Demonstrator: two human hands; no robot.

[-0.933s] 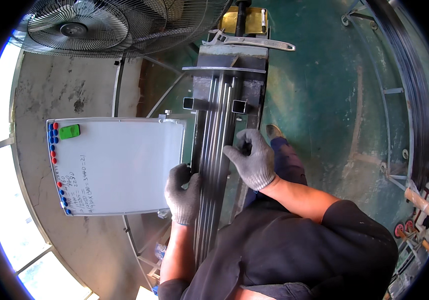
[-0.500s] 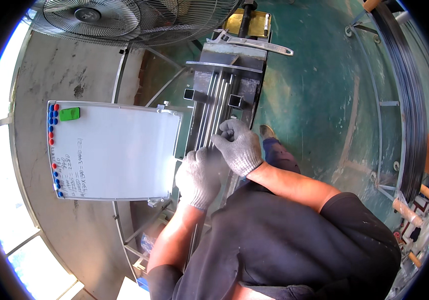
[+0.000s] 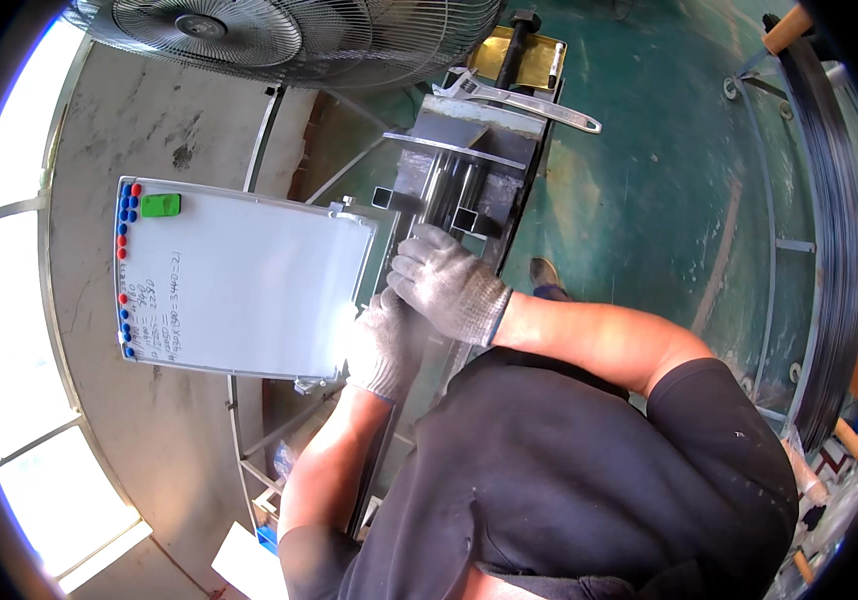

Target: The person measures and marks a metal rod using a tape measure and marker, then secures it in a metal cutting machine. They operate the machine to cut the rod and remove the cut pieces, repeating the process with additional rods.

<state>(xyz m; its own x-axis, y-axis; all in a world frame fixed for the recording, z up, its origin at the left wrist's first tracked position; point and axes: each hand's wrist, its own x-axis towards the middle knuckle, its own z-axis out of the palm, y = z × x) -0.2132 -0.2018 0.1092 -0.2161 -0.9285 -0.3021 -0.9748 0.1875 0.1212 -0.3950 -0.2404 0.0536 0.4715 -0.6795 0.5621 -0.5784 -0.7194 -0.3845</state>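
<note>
The person's gloved left hand [image 3: 385, 345] and right hand [image 3: 452, 290] lie one against the other, on the person's side of the cross plate [image 3: 459, 151]. The right hand partly covers the left, its fingers bent over; whether either one grips the metal bars [image 3: 436, 195] or merely rests on them, I cannot tell.

The bars run lengthwise along the desk [image 3: 501, 182] from under the hands toward the cross plate; whether they touch it is unclear. They look stiff, smooth and probably slippery, likely manageable singly but weighty as a bundle. A wrap-around hold near mid-length, clear of the ends, would seem to suit them best.

A left square tube [image 3: 385, 198] and a right square tube [image 3: 468, 219] flank the bars, short of the cross plate. Just beyond the cross plate lies an adjustable wrench [image 3: 537, 104]; farther beyond, a yellow tray [image 3: 490, 54] with a marker [image 3: 556, 63]. A whiteboard [image 3: 259, 270] stands left of the cross plate, a fan [image 3: 279, 40] beyond and left of it, and long dark strips [image 3: 829, 220] well to its right.
</note>
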